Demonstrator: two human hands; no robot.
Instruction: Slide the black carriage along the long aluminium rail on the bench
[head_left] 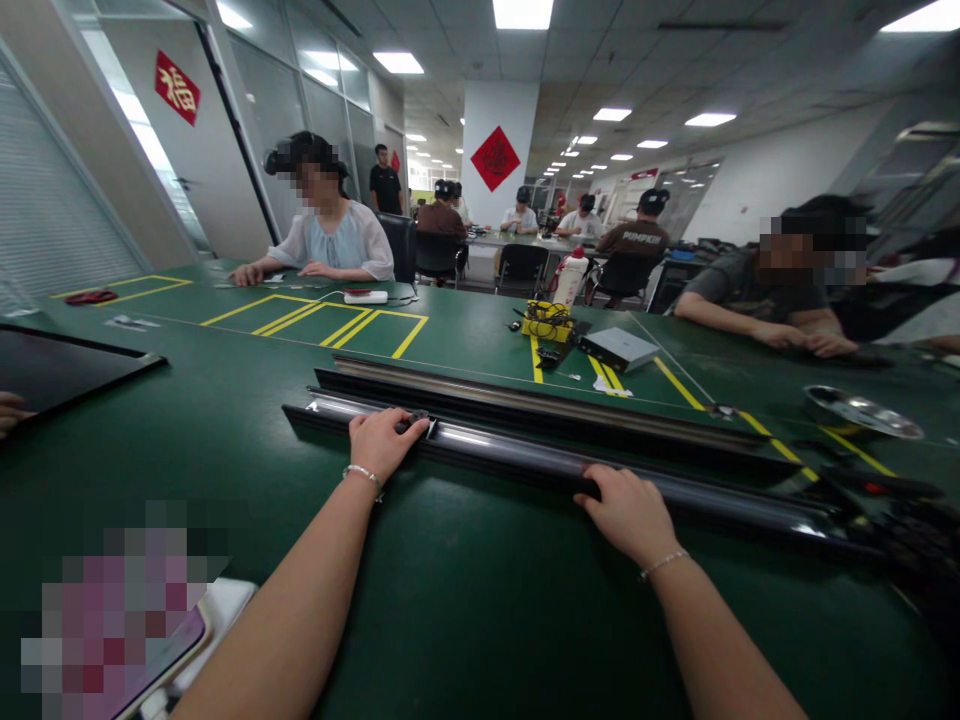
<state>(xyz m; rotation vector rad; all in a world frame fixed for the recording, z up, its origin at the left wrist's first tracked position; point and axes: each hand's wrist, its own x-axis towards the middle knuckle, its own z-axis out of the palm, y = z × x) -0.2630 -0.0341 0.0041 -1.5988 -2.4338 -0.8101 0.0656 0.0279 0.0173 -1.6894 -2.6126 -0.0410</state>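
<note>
Both hands on near rail (525, 462), long axis running L-R. L hand (384, 440) clamped over it, R hand (628, 512) resting on top, fingers loose.

A single head-worn camera looks forward and down along the person's forearms, close above the green bench (465, 600). It faces across the bench toward the far end of the room, taking in the near bench edge below the fingers and the seated people beyond them.
</note>
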